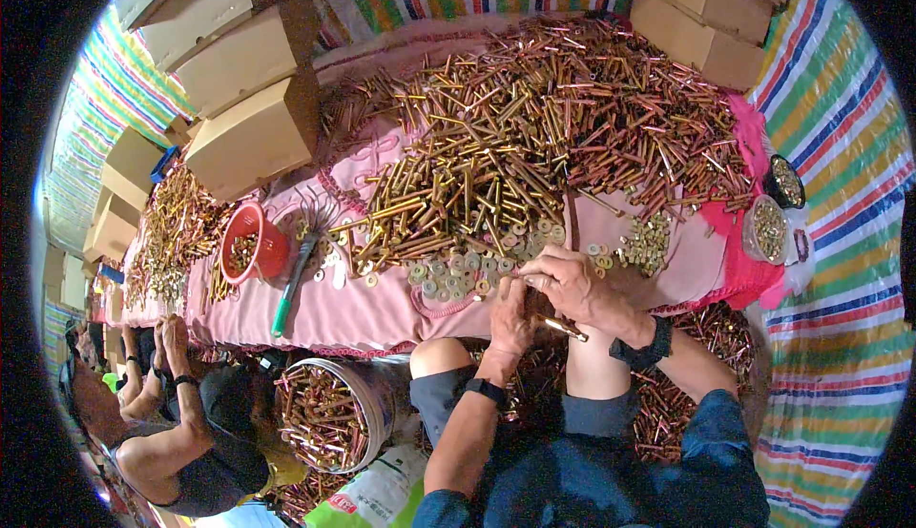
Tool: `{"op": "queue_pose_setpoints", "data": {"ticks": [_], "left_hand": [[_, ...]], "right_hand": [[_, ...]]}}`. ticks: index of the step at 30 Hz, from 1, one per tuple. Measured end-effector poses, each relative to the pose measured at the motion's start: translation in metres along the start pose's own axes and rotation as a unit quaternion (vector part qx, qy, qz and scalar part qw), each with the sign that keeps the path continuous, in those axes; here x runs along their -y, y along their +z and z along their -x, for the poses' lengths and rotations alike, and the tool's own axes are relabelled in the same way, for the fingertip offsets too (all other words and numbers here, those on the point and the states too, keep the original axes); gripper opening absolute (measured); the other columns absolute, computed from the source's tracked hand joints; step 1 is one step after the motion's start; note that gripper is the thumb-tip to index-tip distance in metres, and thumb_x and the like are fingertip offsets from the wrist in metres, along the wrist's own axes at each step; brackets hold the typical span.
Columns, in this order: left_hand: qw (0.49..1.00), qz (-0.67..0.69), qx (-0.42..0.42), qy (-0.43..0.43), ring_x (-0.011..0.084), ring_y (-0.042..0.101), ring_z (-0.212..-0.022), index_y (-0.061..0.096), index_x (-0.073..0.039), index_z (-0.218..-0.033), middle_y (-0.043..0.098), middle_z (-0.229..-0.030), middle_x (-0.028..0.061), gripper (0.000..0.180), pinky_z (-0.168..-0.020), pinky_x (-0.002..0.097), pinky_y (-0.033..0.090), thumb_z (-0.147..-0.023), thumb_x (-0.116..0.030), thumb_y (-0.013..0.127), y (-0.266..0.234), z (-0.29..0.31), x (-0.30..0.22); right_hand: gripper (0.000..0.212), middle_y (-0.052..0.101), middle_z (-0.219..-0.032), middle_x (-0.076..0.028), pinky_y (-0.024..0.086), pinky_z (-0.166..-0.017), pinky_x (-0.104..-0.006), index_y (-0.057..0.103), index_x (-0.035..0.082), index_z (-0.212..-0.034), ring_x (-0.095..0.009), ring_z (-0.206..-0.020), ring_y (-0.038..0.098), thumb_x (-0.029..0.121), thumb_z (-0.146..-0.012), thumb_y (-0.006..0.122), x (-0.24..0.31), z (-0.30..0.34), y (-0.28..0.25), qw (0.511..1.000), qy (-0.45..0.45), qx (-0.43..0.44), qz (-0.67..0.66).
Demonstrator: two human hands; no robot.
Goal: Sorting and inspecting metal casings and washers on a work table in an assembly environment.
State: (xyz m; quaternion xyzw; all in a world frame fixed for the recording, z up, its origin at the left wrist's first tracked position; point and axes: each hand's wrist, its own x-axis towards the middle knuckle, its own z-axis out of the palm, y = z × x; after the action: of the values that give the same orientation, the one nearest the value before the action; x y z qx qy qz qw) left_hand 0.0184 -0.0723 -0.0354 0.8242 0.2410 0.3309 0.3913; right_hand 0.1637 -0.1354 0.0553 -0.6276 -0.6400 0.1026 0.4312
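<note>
Over the near edge of the pink cloth, my left hand (512, 316) and my right hand (574, 287) meet with fingers closed. A gold-coloured bolt (570, 330) slants out below them, one end running into my left hand's curled fingers. My right hand is in a pinch close beside it; what its fingertips hold is hidden. Flat round washers (458, 276) lie scattered just beyond my left hand. Small metal nuts (645, 245) form a pile past my right hand. Behind these rises a large heap of long bolts (534, 132).
A red plastic basket (279, 248) and a green-handled tool with metal tines (283, 309) lie left. Cardboard boxes (253, 142) stand behind. Below sits a bucket (374, 396) of bolts. Tubs (766, 228) of small parts stand right. At far left another person's hands (172, 342) work.
</note>
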Motion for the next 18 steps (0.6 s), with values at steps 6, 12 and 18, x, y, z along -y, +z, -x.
{"op": "queue_pose_setpoints", "data": {"ticks": [6,12,18], "left_hand": [[1.0,0.026,0.006,-0.015,0.0458,0.057,-0.088,0.054,-0.004,-0.11,0.053,-0.097,0.021,0.034,-0.071,0.0467,0.048,-0.078,-0.008,0.064,-0.003,0.001,0.009],[0.997,0.044,0.019,-0.061,0.043,0.061,-0.098,0.062,-0.006,-0.111,0.065,-0.1,0.02,0.034,-0.075,0.0495,0.05,-0.078,-0.009,0.068,0.019,0.015,0.03],[0.977,0.172,-0.104,-0.067,0.0404,0.066,-0.094,0.069,-0.006,-0.109,0.07,-0.1,0.0172,0.03,-0.08,0.0472,0.052,-0.08,-0.014,0.067,0.037,0.017,0.042]], "right_hand": [[0.012,0.065,-0.089,-0.012,0.054,-0.069,-0.0402,0.068,0.003,-0.096,-0.032,-0.08,0.065,0.009,-0.086,0.072,0.019,-0.009,-0.006,0.999,0.04,-0.027,0.021],[0.011,0.065,-0.094,-0.005,0.051,-0.077,-0.0368,0.07,0.011,-0.089,-0.023,-0.096,0.062,0.014,-0.079,0.069,0.011,-0.021,0.023,0.973,-0.098,0.092,0.186],[0.028,0.055,-0.11,-0.015,0.036,-0.106,-0.0512,0.056,0.003,-0.115,-0.032,-0.117,0.05,0.015,-0.091,0.049,0.008,-0.034,0.053,0.921,-0.185,0.22,0.265]]}}
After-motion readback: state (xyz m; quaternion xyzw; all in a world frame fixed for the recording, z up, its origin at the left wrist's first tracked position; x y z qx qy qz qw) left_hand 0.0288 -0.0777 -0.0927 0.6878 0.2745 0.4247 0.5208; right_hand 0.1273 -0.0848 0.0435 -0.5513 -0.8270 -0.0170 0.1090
